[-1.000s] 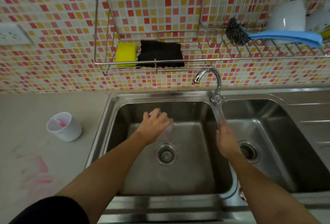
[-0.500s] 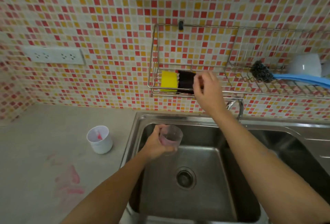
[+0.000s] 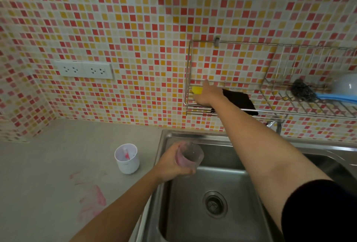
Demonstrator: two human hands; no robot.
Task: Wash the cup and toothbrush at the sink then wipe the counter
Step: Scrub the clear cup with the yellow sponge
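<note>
Clear plastic cup (image 3: 188,158), mouth tilted up-right, gripped by fingers of the left hand (image 3: 169,163). The right hand (image 3: 208,95) is on the yellow sponge (image 3: 197,90), its grip unclear.

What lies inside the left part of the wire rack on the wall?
A yellow sponge and a black cloth. The right hand covers most of the sponge, so its grip cannot be seen.

Both hands are busy. The left hand (image 3: 173,161) sits low, forearm coming in from bottom-left, fingers curled round the cup (image 3: 188,157), which is tilted. The right arm is stretched forward and up, nearly straight, with a dark sleeve (image 3: 318,212) on the upper arm. The right hand (image 3: 207,95) is palm down, index finger straight; grip unclear.
</note>
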